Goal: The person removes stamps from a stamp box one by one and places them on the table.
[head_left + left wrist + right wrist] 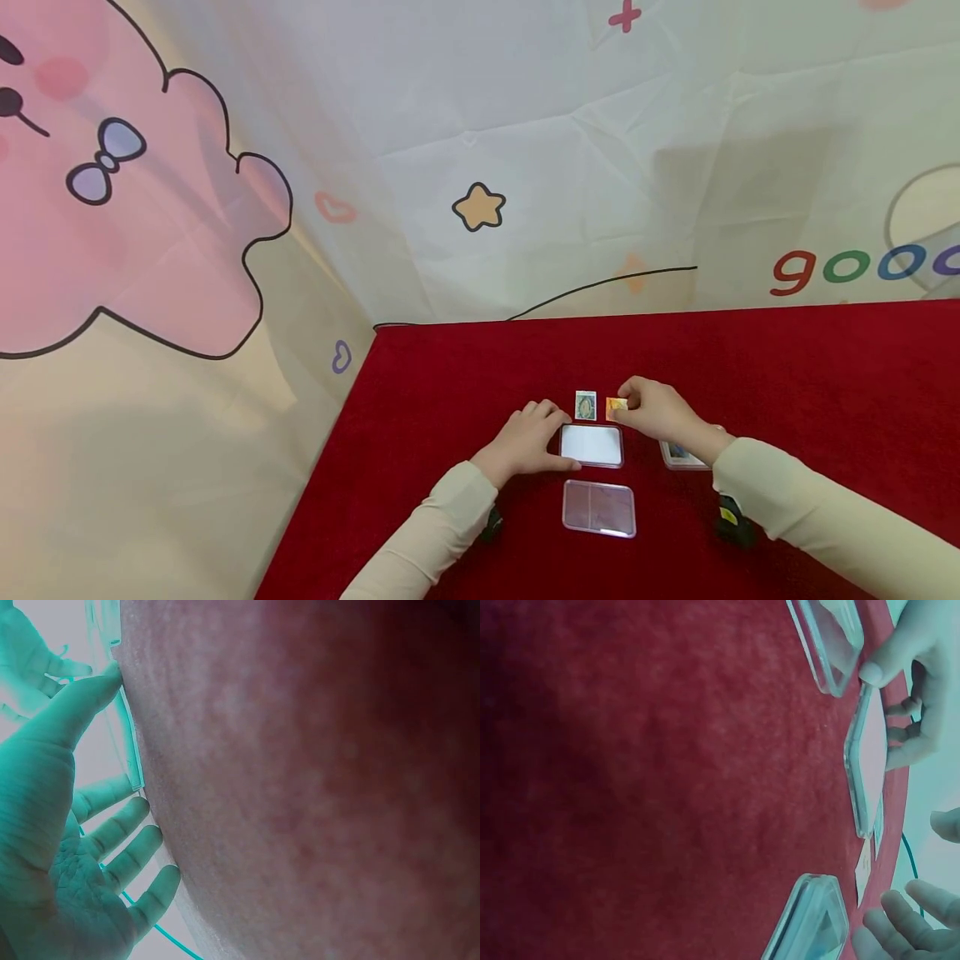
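In the head view a clear rectangular plastic case with a white insert point(592, 445) lies on the red cloth. My left hand point(528, 439) spans its left end, thumb along the near edge and fingers at the far corner. The left wrist view shows those fingers point(120, 859) loosely extended. Beyond the case lie a greenish stamp-like card point(586, 406) and a small orange one point(616, 407). Over the orange card's right side reaches my right hand point(663, 410), thumb and forefinger at its edges. In the right wrist view the thumb and fingers point(907, 922) are spread apart.
Nearer me is a clear plastic cover point(598, 508), flat on the cloth. Another clear case with a picture inside point(684, 457) sits partly under my right forearm. The red cloth point(450, 375) runs back to a printed fabric backdrop point(570, 167).
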`<state>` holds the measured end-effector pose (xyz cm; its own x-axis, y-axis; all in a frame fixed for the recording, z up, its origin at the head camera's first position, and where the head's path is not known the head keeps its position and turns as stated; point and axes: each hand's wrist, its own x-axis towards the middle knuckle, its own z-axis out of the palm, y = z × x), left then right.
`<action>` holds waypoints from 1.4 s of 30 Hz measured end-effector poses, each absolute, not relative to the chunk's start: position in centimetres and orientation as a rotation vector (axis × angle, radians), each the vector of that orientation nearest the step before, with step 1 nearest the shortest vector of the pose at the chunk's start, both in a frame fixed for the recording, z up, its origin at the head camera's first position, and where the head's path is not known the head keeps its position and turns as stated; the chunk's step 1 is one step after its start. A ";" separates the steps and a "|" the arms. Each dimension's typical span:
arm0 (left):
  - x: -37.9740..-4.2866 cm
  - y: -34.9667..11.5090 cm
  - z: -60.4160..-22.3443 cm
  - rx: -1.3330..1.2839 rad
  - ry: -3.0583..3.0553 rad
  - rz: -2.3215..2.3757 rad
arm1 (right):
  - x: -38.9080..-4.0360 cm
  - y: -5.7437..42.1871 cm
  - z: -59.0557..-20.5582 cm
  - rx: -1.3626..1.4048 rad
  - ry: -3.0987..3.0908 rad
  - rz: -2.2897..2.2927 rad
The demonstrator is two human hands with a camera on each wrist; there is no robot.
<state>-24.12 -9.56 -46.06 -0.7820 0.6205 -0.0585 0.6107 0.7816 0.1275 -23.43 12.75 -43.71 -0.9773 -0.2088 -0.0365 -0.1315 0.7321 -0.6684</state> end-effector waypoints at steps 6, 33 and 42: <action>-24.1 -9.6 -46.2 1.000 2.875 0.157 | -22.6 12.5 -43.6 -0.354 2.894 -0.988; -23.8 -9.6 -45.8 0.971 2.873 0.169 | -18.3 11.4 -43.9 -0.635 3.078 -0.673; -23.9 -9.5 -45.8 0.982 2.885 0.137 | -17.0 10.9 -43.9 -0.687 3.047 -0.722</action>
<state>-23.91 -9.47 -45.80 -0.7888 0.6119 -0.0573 0.6037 0.7890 0.1141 -17.03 10.85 -43.93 -0.9063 -0.3921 0.1577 -0.4212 0.8071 -0.4138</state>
